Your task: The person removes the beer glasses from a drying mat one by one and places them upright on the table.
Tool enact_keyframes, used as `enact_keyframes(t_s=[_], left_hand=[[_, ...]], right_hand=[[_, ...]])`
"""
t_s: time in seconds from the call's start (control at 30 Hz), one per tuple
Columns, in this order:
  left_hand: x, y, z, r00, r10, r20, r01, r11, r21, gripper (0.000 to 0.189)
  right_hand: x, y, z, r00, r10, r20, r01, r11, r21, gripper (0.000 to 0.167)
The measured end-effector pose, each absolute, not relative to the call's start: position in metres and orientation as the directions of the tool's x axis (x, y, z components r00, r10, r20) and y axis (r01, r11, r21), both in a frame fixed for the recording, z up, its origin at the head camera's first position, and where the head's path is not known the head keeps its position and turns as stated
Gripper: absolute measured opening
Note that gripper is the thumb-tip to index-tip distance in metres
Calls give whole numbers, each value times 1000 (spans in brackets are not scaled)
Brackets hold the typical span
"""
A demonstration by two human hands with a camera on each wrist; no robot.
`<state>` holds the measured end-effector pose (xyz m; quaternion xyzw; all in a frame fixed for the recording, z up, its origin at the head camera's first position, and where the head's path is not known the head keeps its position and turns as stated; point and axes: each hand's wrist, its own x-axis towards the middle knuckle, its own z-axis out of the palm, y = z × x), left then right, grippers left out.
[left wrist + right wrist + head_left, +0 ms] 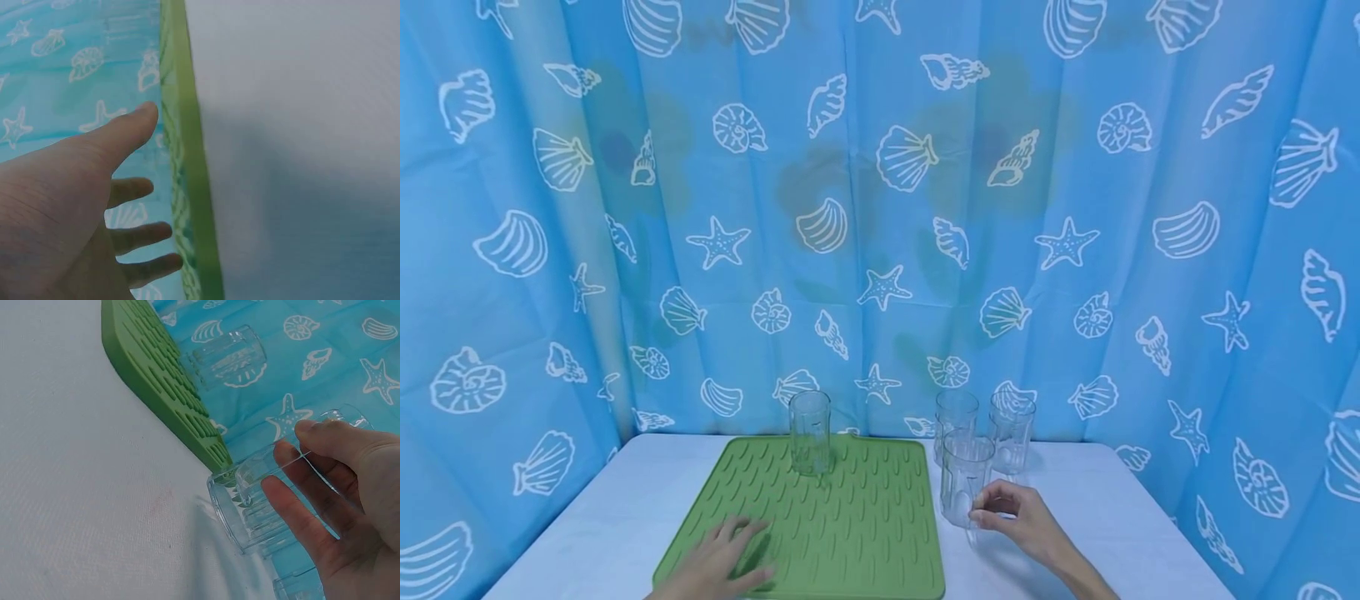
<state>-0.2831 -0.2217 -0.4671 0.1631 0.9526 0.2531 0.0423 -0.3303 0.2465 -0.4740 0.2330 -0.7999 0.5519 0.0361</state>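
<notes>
My right hand [1018,521] holds the near drinking glass [957,492] low on its right side, thumb in front and fingers curled beside it. In the right wrist view the clear, faceted glass [250,519] shows partly behind the fingers, which hide some of its wall. My left hand [715,562] is over the front left part of a green ridged mat [880,533], fingers spread, holding nothing. One upright glass [810,433] stands at the mat's back edge.
Two more glasses, one at the back [956,410] and another [1012,433] to its right, stand behind the held one. A white cloth [1112,500] covers the table. Behind and at both sides hangs a blue seashell-patterned curtain [850,250].
</notes>
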Motion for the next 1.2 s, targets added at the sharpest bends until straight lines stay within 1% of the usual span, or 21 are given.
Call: enact_keyframes(t_s=[0.33,0.53,0.7,0.87,1.03,1.2], left_hand=[[-284,-220,-475,-973,229,1,210,890,404,70],[-290,-224,-478,-983,184,-9,169,920,352,67],[-293,-227,-479,-982,185,-47,156,922,354,69],[-297,-227,-478,-978,185,-96,137,919,368,71],[-298,-225,-477,-975,193,-110,139,916,375,72],[-296,-226,-476,-975,196,-104,144,915,377,71]], right_hand=[[-331,248,-470,-867,-361,343,-467,348,-813,19],[-332,248,-468,-903,-306,300,-407,392,-825,23],[-330,248,-466,-922,-263,283,-371,394,-841,25],[-329,250,-460,-927,-240,290,-367,405,-837,27],[-330,254,-455,-924,-209,321,-382,439,-813,25],[-326,254,-449,-934,-153,324,-358,436,-826,24]])
